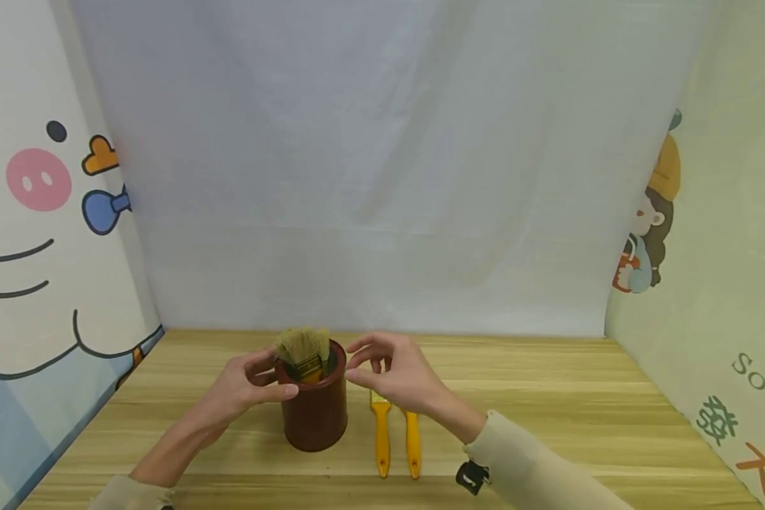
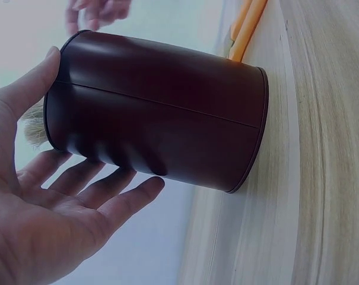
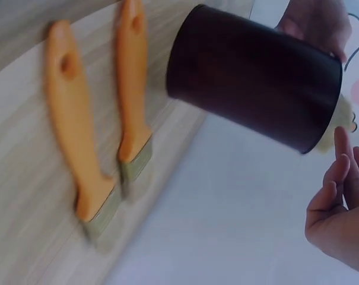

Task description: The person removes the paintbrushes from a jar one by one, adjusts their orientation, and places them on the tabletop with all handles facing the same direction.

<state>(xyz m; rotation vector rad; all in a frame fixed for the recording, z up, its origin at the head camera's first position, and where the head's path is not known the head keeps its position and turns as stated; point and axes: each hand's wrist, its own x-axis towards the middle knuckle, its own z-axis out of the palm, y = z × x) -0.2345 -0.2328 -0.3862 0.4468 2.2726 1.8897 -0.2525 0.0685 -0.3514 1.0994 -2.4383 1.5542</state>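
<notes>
A dark red round canister (image 1: 315,418) stands upright on the wooden table. A paintbrush (image 1: 302,350) is in it with its pale bristles above the rim and its handle down inside. My left hand (image 1: 242,382) holds the canister near the top, thumb at the rim and fingers along the other side, as the left wrist view shows. Beside the opposite rim is my right hand (image 1: 392,365), fingers loosely bent and nothing between them. Two more paintbrushes with yellow-orange handles, one on the left (image 1: 382,439) and one on the right (image 1: 413,446), lie side by side right of the canister.
The wooden table (image 1: 548,425) runs back to a hanging white cloth (image 1: 382,177). Printed panels with cartoon figures flank it on the left (image 1: 38,283) and right (image 1: 727,283). A small black device (image 1: 472,477) is at the right sleeve's cuff.
</notes>
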